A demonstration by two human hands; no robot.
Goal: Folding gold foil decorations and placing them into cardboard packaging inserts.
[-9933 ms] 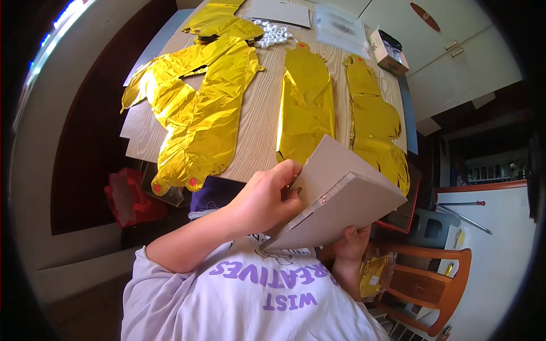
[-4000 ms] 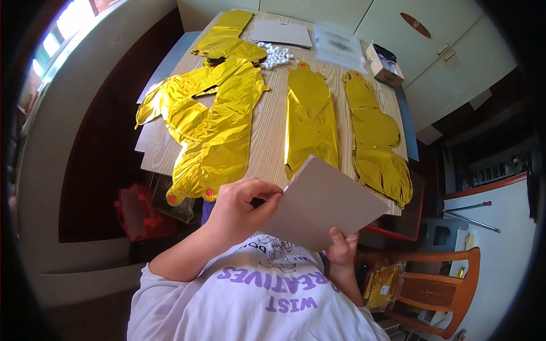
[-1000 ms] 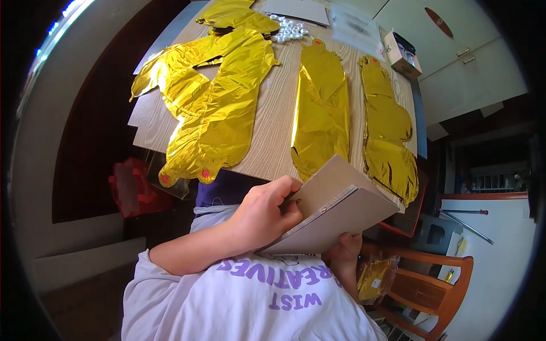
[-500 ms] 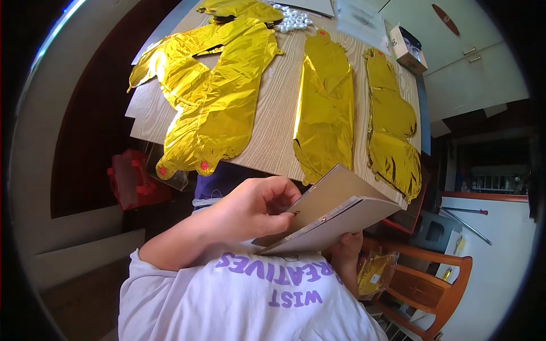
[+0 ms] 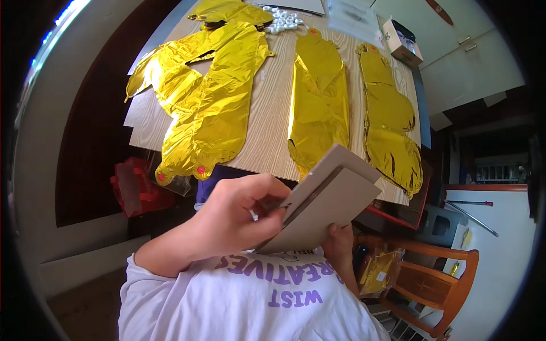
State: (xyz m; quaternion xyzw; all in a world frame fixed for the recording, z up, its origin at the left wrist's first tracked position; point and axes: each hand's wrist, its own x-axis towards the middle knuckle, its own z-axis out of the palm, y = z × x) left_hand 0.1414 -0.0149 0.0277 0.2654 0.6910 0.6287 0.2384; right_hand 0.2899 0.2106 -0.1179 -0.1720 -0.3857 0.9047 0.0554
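In front of my chest is a folded grey-brown cardboard piece [image 5: 335, 207], its two panels overlapping with a dark strip showing between them. At its left edge, the thumb and fingers of my left hand [image 5: 239, 213] pinch together on the cardboard. My right hand [image 5: 340, 238] grips the lower right side, thumb on the front face and the other fingers mostly hidden. Beyond the cardboard, flat gold foil balloons lie on the table: a large one [image 5: 222, 108] at the left, a long one [image 5: 319, 108] in the middle and a wavy-edged one [image 5: 389, 113] at the right.
The wood-grain table [image 5: 273, 113] also bears white spools [image 5: 283, 20], another gold foil balloon [image 5: 227, 11] and a small box [image 5: 402, 42] at the far right. A red bag [image 5: 133, 184] is at the left. A wooden chair [image 5: 432, 284] at the right holds a packaged gold balloon [image 5: 380, 273].
The cardboard's panels, spread in a V before, have come closer together and tilted so the front face shows more. Both hands stay on it, the left slightly lower and further left.
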